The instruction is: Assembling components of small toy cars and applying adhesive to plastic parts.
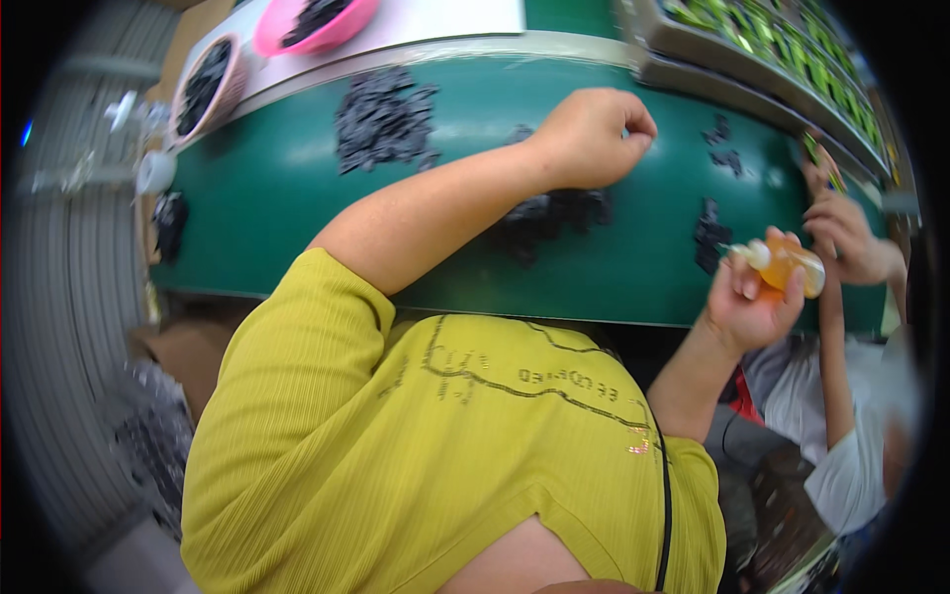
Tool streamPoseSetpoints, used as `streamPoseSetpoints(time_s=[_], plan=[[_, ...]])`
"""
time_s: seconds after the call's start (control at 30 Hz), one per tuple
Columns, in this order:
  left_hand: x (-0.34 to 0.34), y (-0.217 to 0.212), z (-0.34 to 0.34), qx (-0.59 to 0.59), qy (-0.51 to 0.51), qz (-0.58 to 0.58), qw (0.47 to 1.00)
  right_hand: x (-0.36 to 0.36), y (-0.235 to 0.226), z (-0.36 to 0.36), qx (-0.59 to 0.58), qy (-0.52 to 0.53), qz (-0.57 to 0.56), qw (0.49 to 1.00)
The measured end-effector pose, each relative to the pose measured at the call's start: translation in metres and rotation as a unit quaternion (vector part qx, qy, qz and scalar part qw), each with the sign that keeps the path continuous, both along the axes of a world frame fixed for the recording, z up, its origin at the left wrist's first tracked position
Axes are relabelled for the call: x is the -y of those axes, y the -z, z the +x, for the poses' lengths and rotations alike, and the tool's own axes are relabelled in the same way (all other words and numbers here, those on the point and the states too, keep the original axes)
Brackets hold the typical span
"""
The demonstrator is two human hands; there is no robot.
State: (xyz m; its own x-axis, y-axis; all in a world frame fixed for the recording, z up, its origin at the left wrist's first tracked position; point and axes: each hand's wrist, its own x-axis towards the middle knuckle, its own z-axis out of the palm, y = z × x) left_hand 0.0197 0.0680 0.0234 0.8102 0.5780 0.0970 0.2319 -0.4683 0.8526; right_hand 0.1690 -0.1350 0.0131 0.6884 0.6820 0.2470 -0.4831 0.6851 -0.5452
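Note:
My left hand (pixel 597 139) is raised over the green table, fingers curled and thumb against the fingertips; whatever it may pinch is hidden. Below it lies a pile of small flat black pieces (pixel 539 223), partly covered by my forearm. My right hand (pixel 747 319) is wrapped round a small squeeze bottle (pixel 789 265) of orange liquid, tilted on its side. The bottle's pale nozzle points left, close to a little cluster of black pieces (pixel 711 236) on the table. Two smaller clusters (pixel 727 160) lie farther back.
Another heap of black pieces (pixel 384 124) lies on the green tabletop (pixel 262 198) to the left. Two pink containers (pixel 336 35) of black pieces stand at the back left. Trays (pixel 732 84) of green-and-black items fill the far right. A co-worker's hands (pixel 853 238) work close beside my right hand.

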Motion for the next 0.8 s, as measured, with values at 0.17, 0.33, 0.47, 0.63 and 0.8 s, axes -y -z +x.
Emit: streamPoseSetpoints(time_s=[0.17,0.33,0.47,0.63,0.8], plan=[[-0.031,-0.006,-0.102,-0.137,-0.112,0.148,0.973,-0.015,0.005,-0.004,-0.032,-0.037,-0.007,0.999],[-0.071,-0.016,-0.159,-0.230,-0.232,0.162,0.931,-0.030,0.003,-0.022,-0.027,-0.052,-0.019,0.998],[-0.094,-0.012,-0.150,-0.236,-0.238,0.187,0.923,-0.038,-0.001,-0.037,0.001,-0.053,-0.042,0.998],[-0.111,-0.008,-0.138,-0.311,-0.214,0.128,0.917,-0.039,-0.003,-0.048,0.004,-0.078,-0.045,0.996],[-0.106,-0.014,-0.136,-0.199,-0.212,0.076,0.954,-0.037,-0.003,-0.044,0.006,-0.065,-0.057,0.996]])
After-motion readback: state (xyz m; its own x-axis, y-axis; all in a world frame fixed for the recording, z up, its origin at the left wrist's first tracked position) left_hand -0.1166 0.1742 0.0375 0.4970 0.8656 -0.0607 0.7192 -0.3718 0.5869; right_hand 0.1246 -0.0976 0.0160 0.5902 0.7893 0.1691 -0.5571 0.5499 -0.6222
